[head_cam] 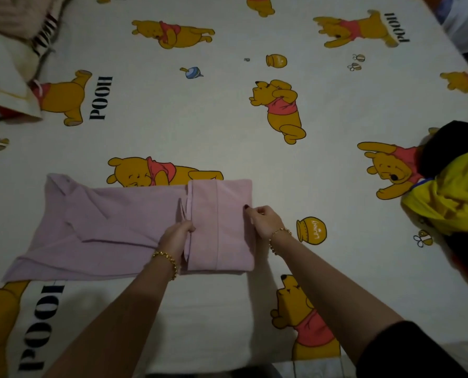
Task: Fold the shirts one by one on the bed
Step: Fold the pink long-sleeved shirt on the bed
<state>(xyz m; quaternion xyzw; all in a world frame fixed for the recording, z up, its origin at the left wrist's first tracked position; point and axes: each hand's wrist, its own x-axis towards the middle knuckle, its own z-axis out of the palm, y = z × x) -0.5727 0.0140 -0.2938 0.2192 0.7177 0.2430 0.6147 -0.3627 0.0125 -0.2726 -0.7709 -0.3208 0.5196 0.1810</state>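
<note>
Grips the folded flap of the pink shirt [118, 214] with the left hand [177, 237], pinches its right edge with the right hand [265, 222], flat on the bed [200, 118].

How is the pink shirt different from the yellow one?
The pink shirt lies flat and partly folded; the yellow shirt is bunched in a heap. The left hand and right hand hold the pink shirt; no hand touches the yellow shirt. Both are on the bed.
</note>
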